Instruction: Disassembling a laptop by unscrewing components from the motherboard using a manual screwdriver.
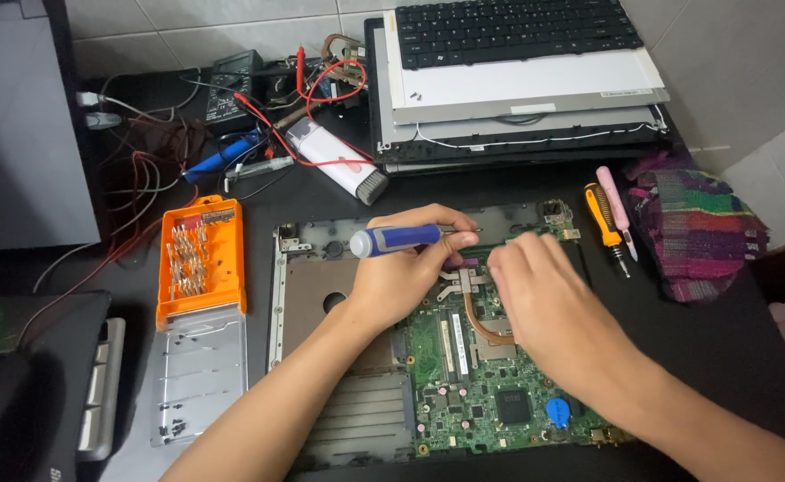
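Behind the black counter (749, 357) stands a wall of pale grey tiles (232, 27) with thin lines between them, it turns at a corner on the right side (731, 80), and a soft, even light falls on all without any strong shadow.

Screwdriver (398, 239) handle glossy blue plastic; heatpipe (474, 314) copper metal; bit case (200, 259) orange plastic; cloth (696, 232) rough woven.

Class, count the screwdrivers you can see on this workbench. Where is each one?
2: a blue-handled screwdriver in the left hand, and an orange-and-black screwdriver lying right of the laptop base. Others may hide among the cables.
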